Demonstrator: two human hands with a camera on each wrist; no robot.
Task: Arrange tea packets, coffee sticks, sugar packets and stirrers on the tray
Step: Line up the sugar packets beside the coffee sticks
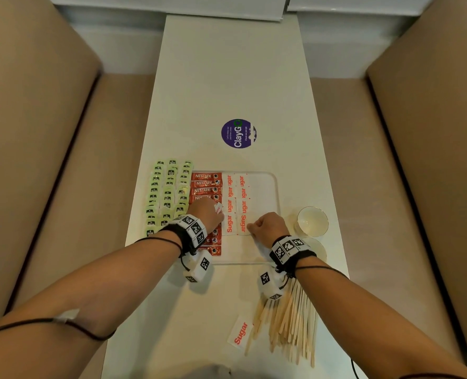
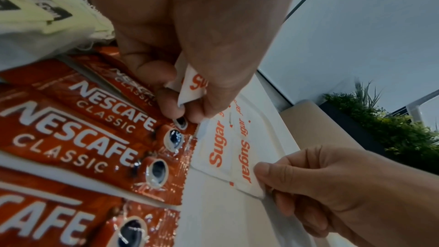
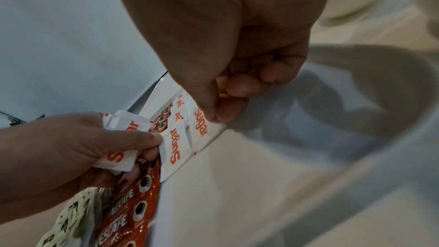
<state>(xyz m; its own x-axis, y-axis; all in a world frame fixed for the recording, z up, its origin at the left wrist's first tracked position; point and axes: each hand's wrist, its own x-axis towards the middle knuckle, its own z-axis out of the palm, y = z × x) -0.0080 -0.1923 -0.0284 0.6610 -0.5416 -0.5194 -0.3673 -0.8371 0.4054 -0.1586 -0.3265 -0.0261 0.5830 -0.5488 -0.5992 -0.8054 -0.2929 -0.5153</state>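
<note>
the left hand (image 1: 209,213) is gripping spare sugar packets (image 2: 192,85); the right hand (image 1: 267,225) is pinching one laid sugar packet (image 2: 246,168) on the tray (image 1: 274,187). a careless nudge is likely disturbing neighbouring rows.

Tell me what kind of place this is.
Probably an office pantry or break area: the round sticker on the white table mentions keeping pantries clean, beige padded benches flank it, and a potted plant stands nearby.

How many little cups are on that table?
2. One cup stands just right of the tray; the second cup sits beside it, nearer the person, and is partly hidden.
</note>
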